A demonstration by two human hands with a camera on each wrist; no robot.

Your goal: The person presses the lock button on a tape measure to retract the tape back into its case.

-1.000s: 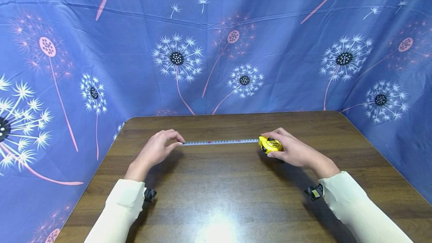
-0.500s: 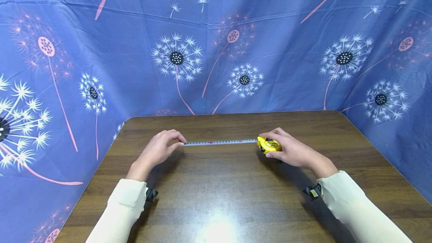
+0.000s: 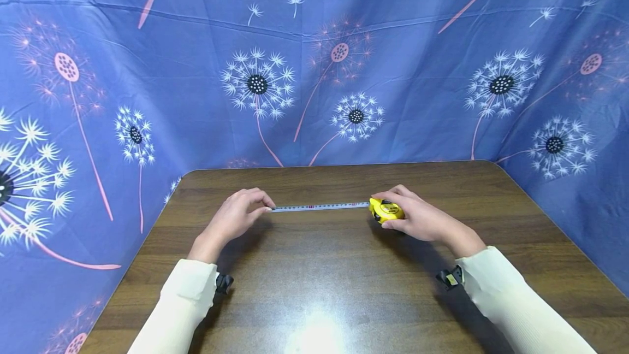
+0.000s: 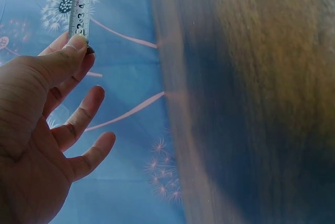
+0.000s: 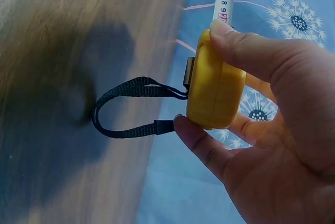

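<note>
Left grip (image 3: 233, 219) is pinching the tape (image 3: 321, 207); right grip (image 3: 423, 219), half-curled, is holding the case (image 3: 388, 210) centre-right; the tape is shortening, apparently rewinding.

We see a yellow tape measure (image 3: 389, 210) with a black strap (image 5: 138, 90), its white numbered blade (image 3: 321, 207) stretched straight leftward above the table (image 3: 314, 258).

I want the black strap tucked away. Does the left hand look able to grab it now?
Likely not: the left hand is busy pinching the tape blade, and the black strap is across at the yellow case, in the right hand.
</note>
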